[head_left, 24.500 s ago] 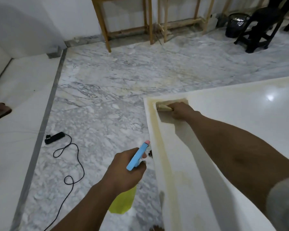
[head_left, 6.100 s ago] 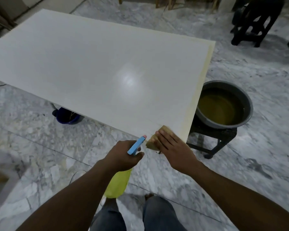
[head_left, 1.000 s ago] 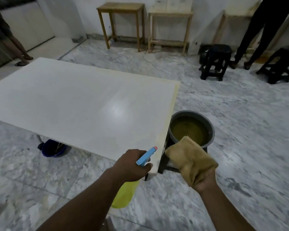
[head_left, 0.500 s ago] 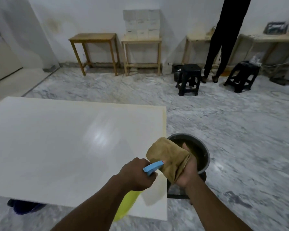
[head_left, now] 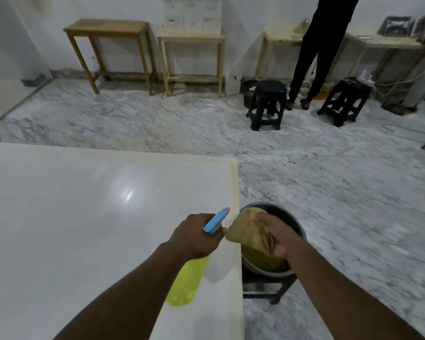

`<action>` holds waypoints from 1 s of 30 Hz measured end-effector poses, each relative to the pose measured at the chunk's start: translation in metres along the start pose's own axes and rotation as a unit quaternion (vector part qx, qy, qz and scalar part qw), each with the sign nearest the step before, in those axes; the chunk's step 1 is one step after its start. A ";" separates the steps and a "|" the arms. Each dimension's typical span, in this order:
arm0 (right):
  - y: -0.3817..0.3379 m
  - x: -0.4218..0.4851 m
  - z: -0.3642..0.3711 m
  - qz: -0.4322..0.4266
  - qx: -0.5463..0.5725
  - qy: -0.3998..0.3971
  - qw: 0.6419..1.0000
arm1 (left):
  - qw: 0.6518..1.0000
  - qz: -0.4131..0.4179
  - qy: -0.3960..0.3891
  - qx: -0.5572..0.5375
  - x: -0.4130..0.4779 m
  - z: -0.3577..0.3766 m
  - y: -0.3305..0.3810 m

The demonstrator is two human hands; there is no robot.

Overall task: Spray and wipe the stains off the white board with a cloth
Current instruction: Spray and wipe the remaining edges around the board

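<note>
The white board (head_left: pixel 84 217) lies flat and fills the left half of the view, with a yellowish stain band along its right and far edges. My left hand (head_left: pixel 194 235) grips a yellow spray bottle (head_left: pixel 185 282) with a blue trigger head, held over the board's right edge. My right hand (head_left: pixel 279 238) clutches a stained brown cloth (head_left: pixel 249 230) over a metal basin (head_left: pixel 301 235) of murky yellow-brown water, just right of the board.
The basin rests on a dark stool (head_left: pixel 268 289). Two black stools (head_left: pixel 268 104) stand farther back on the marble floor, by a person in black (head_left: pixel 322 45). Wooden tables (head_left: pixel 113 47) line the far wall. A bin (head_left: pixel 249 90) stands behind.
My right hand has carried the cloth from beside the board's corner to over the basin and turned palm-down on it. My view has shifted right along the board. The spray bottle stays in my left hand.
</note>
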State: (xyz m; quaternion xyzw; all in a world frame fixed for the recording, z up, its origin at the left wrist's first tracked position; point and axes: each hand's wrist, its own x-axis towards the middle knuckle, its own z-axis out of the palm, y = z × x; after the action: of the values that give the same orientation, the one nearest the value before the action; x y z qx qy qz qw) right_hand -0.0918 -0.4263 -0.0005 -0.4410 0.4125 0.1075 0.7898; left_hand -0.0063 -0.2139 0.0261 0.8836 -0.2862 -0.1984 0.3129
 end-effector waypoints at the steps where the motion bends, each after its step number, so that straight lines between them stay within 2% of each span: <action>1: -0.021 0.017 0.003 -0.003 -0.074 0.023 0.997 | 1.000 -0.011 0.010 -0.005 0.015 0.001 -0.001; 4: -0.084 0.092 0.012 -0.071 -0.269 0.071 0.958 | 0.998 -0.028 0.047 -0.017 0.053 0.000 -0.004; 7: -0.139 0.178 0.023 -0.178 -0.449 0.092 0.871 | 0.997 -0.048 0.060 -0.010 0.092 0.001 -0.014; 9: -0.166 0.229 0.028 -0.230 -0.511 0.091 0.824 | 0.996 -0.052 0.071 -0.017 0.114 0.001 -0.021; 11: -0.187 0.274 0.038 -0.263 -0.531 0.095 0.800 | 0.995 -0.056 0.080 -0.019 0.133 0.004 -0.027; 13: -0.194 0.312 0.045 -0.269 -0.565 0.073 0.777 | 0.995 -0.062 0.081 -0.014 0.145 0.007 -0.031; 15: -0.180 0.343 0.050 -0.232 -0.639 0.042 0.732 | 0.995 -0.067 0.076 -0.010 0.152 0.010 -0.033; 16: -0.166 0.355 0.051 -0.213 -0.675 0.044 0.705 | 0.994 -0.074 0.074 -0.011 0.155 0.012 -0.035; 18: -0.137 0.367 0.051 -0.238 -0.706 0.081 0.662 | 0.994 -0.083 0.072 -0.019 0.157 0.016 -0.038; 21: -0.119 0.369 0.049 -0.304 -0.696 0.127 0.638 | 0.992 -0.099 0.072 -0.026 0.157 0.021 -0.044; 25: -0.113 0.368 0.043 -0.299 -0.708 0.128 0.627 | 0.992 -0.101 0.070 -0.022 0.152 0.021 -0.045; 30: -0.073 0.329 0.037 -0.309 -0.700 0.125 0.631 | 0.993 -0.092 0.067 -0.018 0.139 0.018 -0.044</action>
State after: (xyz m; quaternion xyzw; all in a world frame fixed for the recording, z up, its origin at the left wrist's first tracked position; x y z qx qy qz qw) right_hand 0.1769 -0.5040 -0.1920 -0.9724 0.1476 0.0576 0.1710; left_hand 0.1058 -0.2813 -0.0400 0.9118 -0.1786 -0.1717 0.3275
